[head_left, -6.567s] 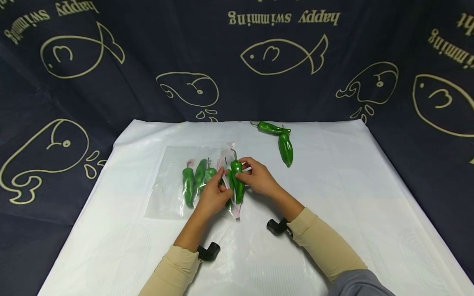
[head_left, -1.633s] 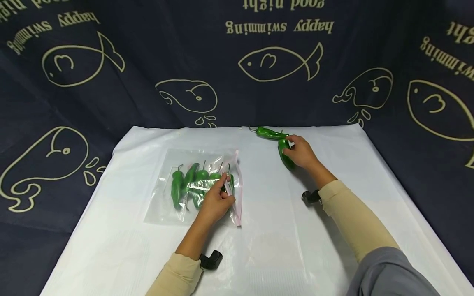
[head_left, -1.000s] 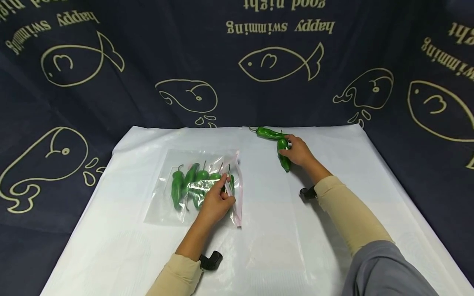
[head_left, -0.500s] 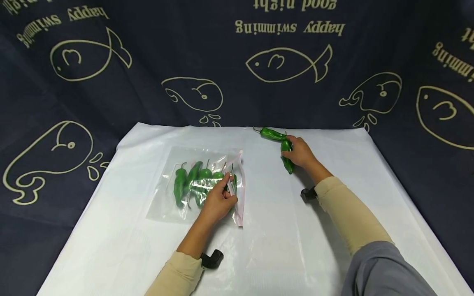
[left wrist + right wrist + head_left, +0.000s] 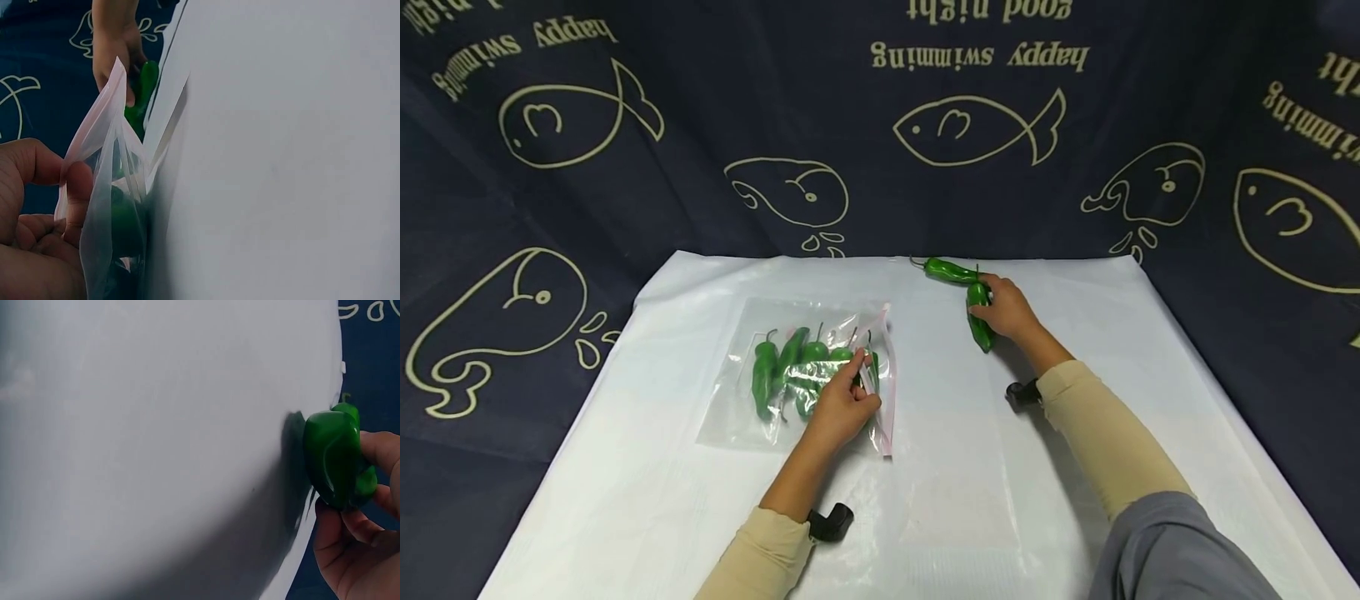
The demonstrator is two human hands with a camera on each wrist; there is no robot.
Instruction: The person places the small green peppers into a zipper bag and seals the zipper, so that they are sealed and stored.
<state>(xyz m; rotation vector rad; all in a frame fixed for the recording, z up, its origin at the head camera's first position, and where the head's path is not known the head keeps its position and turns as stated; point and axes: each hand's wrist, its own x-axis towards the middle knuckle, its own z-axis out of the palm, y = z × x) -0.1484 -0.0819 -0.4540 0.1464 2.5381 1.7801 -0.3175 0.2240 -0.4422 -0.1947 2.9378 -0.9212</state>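
A clear zip bag [image 5: 730, 417] with a pink-edged opening lies left of centre, several green peppers [image 5: 763, 379] inside it. My left hand [image 5: 838, 408] pinches the bag's upper layer near the opening; the left wrist view shows the pink rim [image 5: 94, 122] lifted between thumb and fingers. At the back of the table my right hand [image 5: 1009, 308] grips a green pepper [image 5: 979, 321] by its sides, thumb on one side and fingers on the other. In the right wrist view this pepper [image 5: 332, 456] sits between the fingertips. Another pepper [image 5: 949, 271] lies just behind it, near the table's back edge.
A white cloth [image 5: 955, 500] covers the table. Behind it hangs a dark blue curtain [image 5: 865, 100] printed with fish and whales. Black wrist cameras [image 5: 831, 523] are strapped to both forearms.
Earlier, both hands were at the bag opening with a pepper; the right hand has since moved to the back and taken hold of another pepper. The left hand stays on the bag.
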